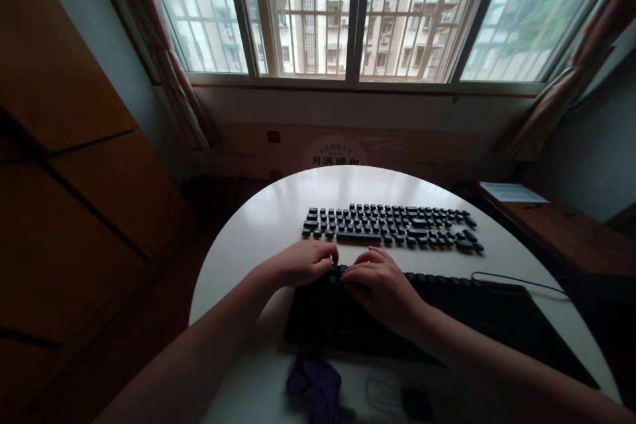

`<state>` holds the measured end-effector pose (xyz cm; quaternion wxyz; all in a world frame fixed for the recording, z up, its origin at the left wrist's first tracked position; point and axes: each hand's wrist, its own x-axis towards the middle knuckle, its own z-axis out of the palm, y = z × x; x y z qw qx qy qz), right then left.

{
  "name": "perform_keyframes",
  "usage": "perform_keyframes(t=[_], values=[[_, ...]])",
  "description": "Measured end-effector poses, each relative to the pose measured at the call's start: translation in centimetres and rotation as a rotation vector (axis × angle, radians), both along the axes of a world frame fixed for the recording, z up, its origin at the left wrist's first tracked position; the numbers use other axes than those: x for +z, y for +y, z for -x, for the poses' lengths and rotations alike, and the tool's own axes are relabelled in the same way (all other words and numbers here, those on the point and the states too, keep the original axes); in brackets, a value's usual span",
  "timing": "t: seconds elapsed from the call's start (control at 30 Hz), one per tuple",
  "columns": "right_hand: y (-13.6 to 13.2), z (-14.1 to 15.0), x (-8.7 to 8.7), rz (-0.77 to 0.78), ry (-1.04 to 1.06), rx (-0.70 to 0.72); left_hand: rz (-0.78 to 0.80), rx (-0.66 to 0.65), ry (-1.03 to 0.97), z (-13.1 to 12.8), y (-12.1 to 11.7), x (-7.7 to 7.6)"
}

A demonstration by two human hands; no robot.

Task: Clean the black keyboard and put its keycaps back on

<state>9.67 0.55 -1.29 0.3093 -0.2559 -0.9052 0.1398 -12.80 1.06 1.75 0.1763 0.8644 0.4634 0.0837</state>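
A black keyboard [477, 318] lies on the white round table, with dark keycaps along its far edge and its cable at the right. My left hand [308, 261] is at the far left part of that edge, thumb and fingers bent closed around a spot by the keycaps [336, 270]. Just right of it, my right hand [375, 281] curls over the same row, fingertips together against the keys. Whatever lies between the fingertips is hidden. Beyond the hands, many loose black keycaps [382, 222] are laid out in keyboard order on the tabletop.
A crumpled purple cloth [315, 384] lies at the near edge of the white table [238, 238], with a wire-like tool [382, 396] and a small dark item [416, 404] beside it. At the right stands a wooden desk [561, 232] bearing paper [514, 192]. A barred window is ahead.
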Motion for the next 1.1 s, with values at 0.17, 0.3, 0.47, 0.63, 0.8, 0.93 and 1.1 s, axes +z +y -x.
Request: perform_keyframes(t=[0.17,0.3,0.47,0.63,0.8,0.93,1.1], values=[[0.0,0.0,-0.2,-0.03,0.013,0.005,0.016,0.011,-0.014,0.0,0.1,-0.1],[0.1,-0.2,-0.4,-0.051,0.016,0.013,0.041,0.021,-0.025,-0.1,0.1,0.1],[0.1,-0.3,-0.4,-0.03,-0.021,0.045,0.036,0.021,-0.035,0.0,0.1,0.0],[-0.4,-0.3,0.4,-0.093,-0.066,0.021,0.03,0.034,-0.02,0.0,0.2,-0.3],[-0.7,-1.3,1.5,-0.12,-0.211,0.012,-0.016,0.015,-0.014,0.0,0.0,-0.4],[-1.2,-2.4,1.9,-0.155,-0.361,0.038,-0.065,-0.013,0.004,-0.2,-0.2,-0.5],[-1.6,-3.0,1.8,-0.138,-0.428,0.059,-0.102,0.003,0.04,-0.4,-0.3,-0.6]])
